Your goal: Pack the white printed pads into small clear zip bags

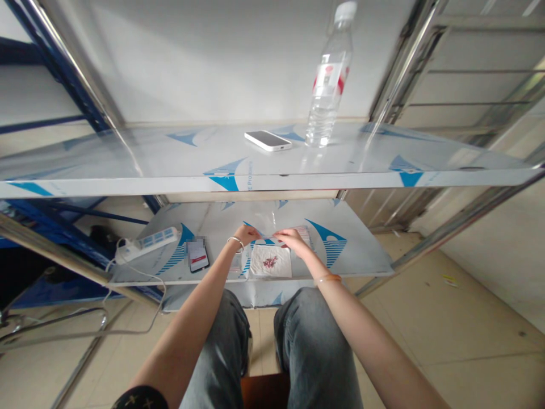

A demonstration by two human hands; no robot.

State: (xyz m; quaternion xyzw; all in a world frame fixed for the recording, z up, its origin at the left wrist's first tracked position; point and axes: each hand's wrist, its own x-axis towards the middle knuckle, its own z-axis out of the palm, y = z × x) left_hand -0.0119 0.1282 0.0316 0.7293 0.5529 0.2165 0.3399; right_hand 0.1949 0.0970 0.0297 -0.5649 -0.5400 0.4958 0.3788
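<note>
White square (283, 263), dark-red patch (270, 262); grey shelf (364, 258), blue striped motifs (334, 247).

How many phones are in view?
2: a white phone on the upper shelf, left of the bottle; a lit phone on the lower shelf, between the power strip and left hand.

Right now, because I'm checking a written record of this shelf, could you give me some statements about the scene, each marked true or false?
1. A bottle and a white phone are on the upper shelf. True.
2. The bottle is left of the white phone. False: it is right of it.
3. A power strip and a white square with a reddish pattern lie on the lower shelf. True.
4. The right hand holds the bottle. False: it is near the left hand, away from the bottle.
</note>
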